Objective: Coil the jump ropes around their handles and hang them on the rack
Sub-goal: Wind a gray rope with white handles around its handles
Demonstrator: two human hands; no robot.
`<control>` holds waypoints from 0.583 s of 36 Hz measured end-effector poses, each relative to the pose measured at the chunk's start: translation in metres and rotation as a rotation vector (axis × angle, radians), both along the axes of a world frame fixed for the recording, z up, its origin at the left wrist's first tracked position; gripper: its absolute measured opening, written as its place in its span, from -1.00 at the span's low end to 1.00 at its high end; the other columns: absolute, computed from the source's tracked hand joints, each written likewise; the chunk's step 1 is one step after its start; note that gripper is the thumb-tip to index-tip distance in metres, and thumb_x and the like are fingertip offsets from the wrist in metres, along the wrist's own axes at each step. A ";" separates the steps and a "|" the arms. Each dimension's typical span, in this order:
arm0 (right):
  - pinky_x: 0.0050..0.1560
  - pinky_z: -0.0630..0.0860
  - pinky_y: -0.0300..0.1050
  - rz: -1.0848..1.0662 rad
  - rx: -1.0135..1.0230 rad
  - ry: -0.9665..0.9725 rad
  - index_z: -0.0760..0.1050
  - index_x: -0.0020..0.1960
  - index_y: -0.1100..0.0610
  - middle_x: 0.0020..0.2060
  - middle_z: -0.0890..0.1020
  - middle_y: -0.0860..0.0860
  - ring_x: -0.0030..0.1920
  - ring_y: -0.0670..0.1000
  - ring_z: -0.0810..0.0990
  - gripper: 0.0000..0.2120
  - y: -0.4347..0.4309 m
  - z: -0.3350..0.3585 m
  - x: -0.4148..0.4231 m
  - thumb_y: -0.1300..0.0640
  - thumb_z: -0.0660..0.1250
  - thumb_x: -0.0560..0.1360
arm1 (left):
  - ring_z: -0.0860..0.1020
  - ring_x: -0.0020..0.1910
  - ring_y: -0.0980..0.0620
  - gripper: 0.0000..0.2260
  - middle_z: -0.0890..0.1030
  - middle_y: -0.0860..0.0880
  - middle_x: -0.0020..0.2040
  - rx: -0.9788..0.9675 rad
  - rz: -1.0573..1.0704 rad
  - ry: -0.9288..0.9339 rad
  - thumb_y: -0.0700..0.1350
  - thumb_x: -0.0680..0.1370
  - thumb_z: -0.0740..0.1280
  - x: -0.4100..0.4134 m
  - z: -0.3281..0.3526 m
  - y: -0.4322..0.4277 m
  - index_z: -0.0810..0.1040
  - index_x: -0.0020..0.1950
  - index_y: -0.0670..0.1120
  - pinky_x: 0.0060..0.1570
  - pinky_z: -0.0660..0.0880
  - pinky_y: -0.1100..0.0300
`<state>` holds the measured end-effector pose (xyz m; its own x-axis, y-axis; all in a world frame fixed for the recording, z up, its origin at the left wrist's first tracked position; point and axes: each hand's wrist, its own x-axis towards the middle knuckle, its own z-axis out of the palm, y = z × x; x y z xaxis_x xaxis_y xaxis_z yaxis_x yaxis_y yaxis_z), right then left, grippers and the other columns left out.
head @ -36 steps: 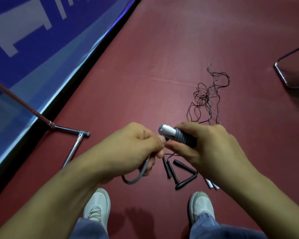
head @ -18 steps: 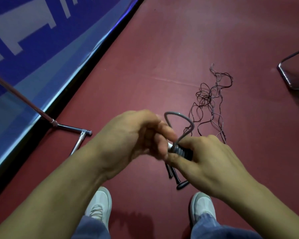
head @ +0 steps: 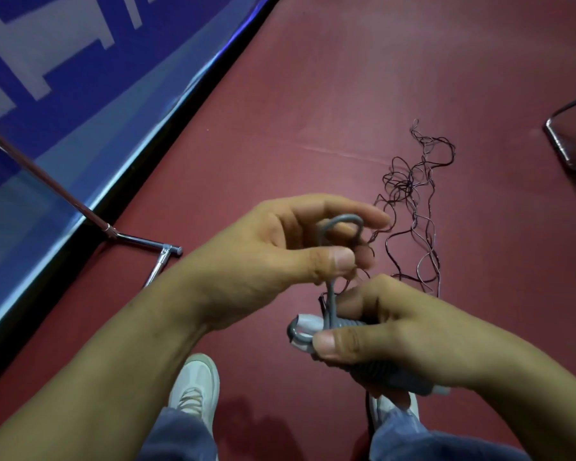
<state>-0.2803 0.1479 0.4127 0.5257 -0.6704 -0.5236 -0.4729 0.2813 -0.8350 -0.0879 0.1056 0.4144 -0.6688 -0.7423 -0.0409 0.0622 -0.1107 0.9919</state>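
My right hand (head: 403,331) grips the white handles (head: 305,322) of a jump rope, with grey rope coiled (head: 379,374) tightly around them. From the coil a grey rope end (head: 341,221) rises in a loop. My left hand (head: 280,254) pinches that loop between thumb and fingers, just above my right hand. A tangle of thin dark ropes (head: 413,194) lies on the red floor beyond both hands. The metal rack's foot (head: 153,244) stands at the left.
A blue and white banner (head: 64,78) runs along the left edge of the red floor. A dark metal frame (head: 569,141) sits at the far right. My two shoes (head: 197,387) are below my hands.
My left hand has lifted the grey rope end up into a taller loop. My right hand has dropped lower with the coiled handles. The black handles on the floor are now hidden behind my hands.
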 end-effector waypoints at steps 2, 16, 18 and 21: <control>-0.39 0.35 -0.01 -0.001 0.030 -0.031 0.49 -0.35 0.14 -0.50 0.45 0.12 -0.47 0.13 0.37 -0.59 0.000 0.001 -0.002 -0.17 0.50 0.39 | 0.56 -0.07 -0.01 -0.65 0.58 -0.08 -0.07 -0.009 0.034 -0.019 -0.19 0.48 0.45 0.002 -0.001 -0.003 0.63 0.26 -0.06 0.07 0.52 -0.01; -0.45 0.32 0.10 -0.015 -0.530 0.265 0.39 -0.25 0.16 -0.44 0.35 0.14 -0.40 0.15 0.28 -0.35 0.012 0.001 0.010 -0.46 0.41 0.27 | 0.33 -0.47 0.01 -0.73 0.42 0.04 -0.47 0.032 0.504 -0.464 0.01 0.34 0.55 -0.012 -0.027 -0.004 0.49 -0.29 -0.04 -0.36 0.36 0.06; -0.44 0.33 0.09 -0.026 -0.551 0.277 0.40 -0.25 0.13 -0.44 0.35 0.14 -0.40 0.13 0.26 -0.32 0.013 0.002 0.011 -0.52 0.36 0.25 | 0.32 -0.47 0.02 -0.77 0.42 0.02 -0.45 0.036 0.491 -0.506 -0.06 0.38 0.55 -0.014 -0.030 -0.002 0.50 -0.29 -0.05 -0.36 0.33 0.07; -0.46 0.46 0.12 -0.051 -0.534 0.229 0.46 -0.21 0.09 -0.44 0.46 0.13 -0.44 0.16 0.42 -0.40 0.014 0.003 0.010 -0.49 0.30 0.35 | 0.32 -0.42 0.02 -0.82 0.38 -0.05 -0.42 0.084 0.457 -0.577 -0.18 0.41 0.50 -0.015 -0.031 -0.001 0.51 -0.28 -0.09 -0.36 0.28 0.08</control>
<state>-0.2698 0.1620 0.4153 0.3990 -0.8942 -0.2030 -0.6552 -0.1231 -0.7454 -0.1028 0.1051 0.3833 -0.1492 -0.9203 -0.3616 -0.4085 -0.2757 0.8701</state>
